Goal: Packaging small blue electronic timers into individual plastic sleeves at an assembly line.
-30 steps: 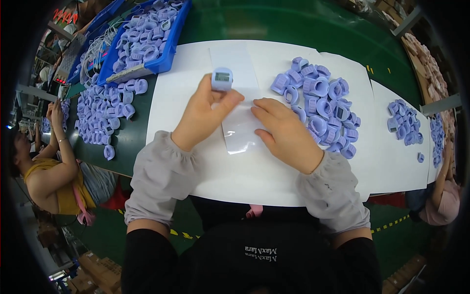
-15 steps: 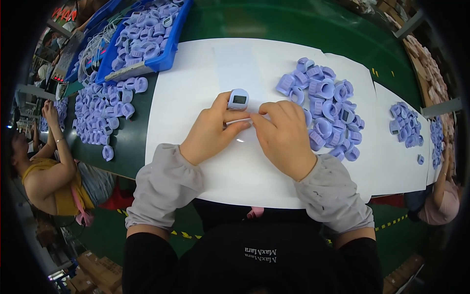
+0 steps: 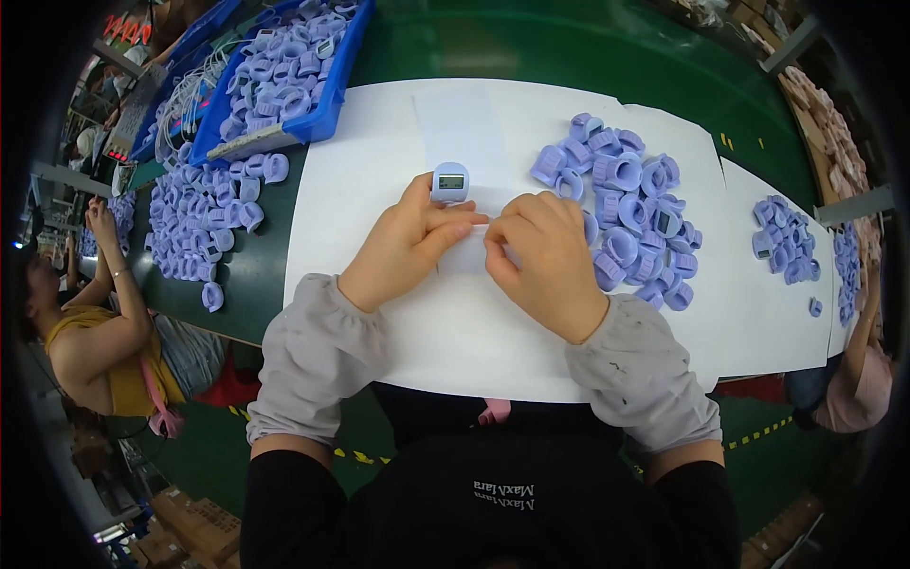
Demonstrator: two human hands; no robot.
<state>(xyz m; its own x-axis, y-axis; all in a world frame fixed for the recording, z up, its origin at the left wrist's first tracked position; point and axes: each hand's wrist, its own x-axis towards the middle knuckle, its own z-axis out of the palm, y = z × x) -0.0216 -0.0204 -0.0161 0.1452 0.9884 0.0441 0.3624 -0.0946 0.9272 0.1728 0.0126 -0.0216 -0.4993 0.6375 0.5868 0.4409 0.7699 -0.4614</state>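
A lilac ring-shaped finger counter (image 3: 450,182) with a small grey display sits at the tip of my left hand's raised index finger, screen facing up. My left hand (image 3: 403,242) is closed, thumb and fingers pinched together just below the counter. Beside it, my right hand (image 3: 545,256) is closed too, its thumb and fingertips pressed together. Between the two hands hangs a thin see-through piece of plastic film (image 3: 463,254), its upper edge at the fingertips of both. Its exact shape is hard to make out.
To the right lies a heap of lilac finger counters (image 3: 626,209) on the white sheet (image 3: 455,360). More counters (image 3: 194,223) lie at left, below a filled blue bin (image 3: 327,109). A smaller pile (image 3: 787,242) is far right. Co-workers sit on both sides.
My left hand with the counter has shifted slightly left, and the counter's display has turned more upright. The clear film now shows more plainly between my hands.
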